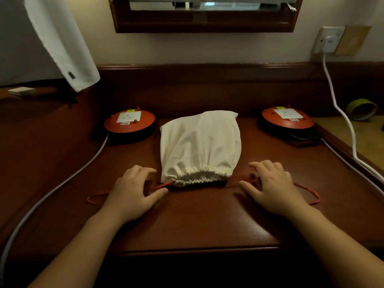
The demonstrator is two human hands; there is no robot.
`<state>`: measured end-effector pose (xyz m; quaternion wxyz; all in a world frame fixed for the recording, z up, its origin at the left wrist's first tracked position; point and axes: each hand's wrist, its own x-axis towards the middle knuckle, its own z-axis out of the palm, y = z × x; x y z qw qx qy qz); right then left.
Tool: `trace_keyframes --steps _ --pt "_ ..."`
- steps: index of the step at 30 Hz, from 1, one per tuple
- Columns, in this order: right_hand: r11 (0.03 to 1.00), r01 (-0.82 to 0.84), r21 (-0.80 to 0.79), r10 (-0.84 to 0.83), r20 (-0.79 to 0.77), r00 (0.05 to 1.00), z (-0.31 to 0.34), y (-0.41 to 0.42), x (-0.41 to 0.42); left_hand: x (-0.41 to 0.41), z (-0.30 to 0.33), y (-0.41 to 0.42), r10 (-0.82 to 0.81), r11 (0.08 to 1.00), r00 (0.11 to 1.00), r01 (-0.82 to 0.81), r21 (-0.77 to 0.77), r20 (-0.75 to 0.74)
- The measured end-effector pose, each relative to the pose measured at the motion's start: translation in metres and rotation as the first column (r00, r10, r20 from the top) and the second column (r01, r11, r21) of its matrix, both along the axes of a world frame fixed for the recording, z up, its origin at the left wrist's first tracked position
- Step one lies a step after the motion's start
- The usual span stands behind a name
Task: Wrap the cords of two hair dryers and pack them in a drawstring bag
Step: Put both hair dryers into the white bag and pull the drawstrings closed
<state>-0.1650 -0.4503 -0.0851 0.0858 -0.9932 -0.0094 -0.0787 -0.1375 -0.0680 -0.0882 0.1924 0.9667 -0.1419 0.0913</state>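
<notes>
Two hands lay on the brown desk [197,221]. The left hand [133,190] and right hand [272,188] were loose and open, resting over the red string [97,199]. The white bag [199,146], pulled closed, sat between them. Two round orange plug reels [129,121] [287,118] sat behind it, one each side.

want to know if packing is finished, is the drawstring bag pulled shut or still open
Shut: the mouth of the drawstring bag is gathered tight into pleats, with the red cord drawn out in loops on both sides.

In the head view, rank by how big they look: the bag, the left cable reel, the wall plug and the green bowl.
1. bag
2. left reel
3. green bowl
4. wall plug
The bowl and plug lie farther from the camera, so only apparent size is ranked.
</notes>
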Motion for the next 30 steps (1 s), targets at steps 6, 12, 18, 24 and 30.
trace_keyframes --steps 6,12,18,24,30 --pt "0.987 -0.126 0.103 0.121 0.053 0.991 -0.003 0.034 0.004 0.003 -0.004 -0.019 -0.051 0.996 0.995 0.057 -0.069 0.089" --pt "0.935 -0.210 0.287 0.189 0.099 0.977 -0.006 0.025 0.004 0.002 -0.003 -0.008 -0.200 0.959 0.976 0.178 -0.222 -0.083" --pt "0.946 -0.173 0.274 0.158 0.077 0.985 -0.001 -0.020 0.001 0.010 -0.001 0.025 -0.165 0.953 0.971 0.111 -0.282 -0.176" --pt "0.953 -0.162 0.258 0.153 0.052 0.987 -0.003 -0.026 -0.005 0.004 0.003 0.029 -0.160 0.970 0.979 0.132 -0.206 -0.124" --pt "0.961 -0.275 0.041 0.263 0.187 0.947 0.044 -0.044 0.002 0.021 0.051 0.046 -0.253 0.966 0.958 0.243 0.084 0.137"
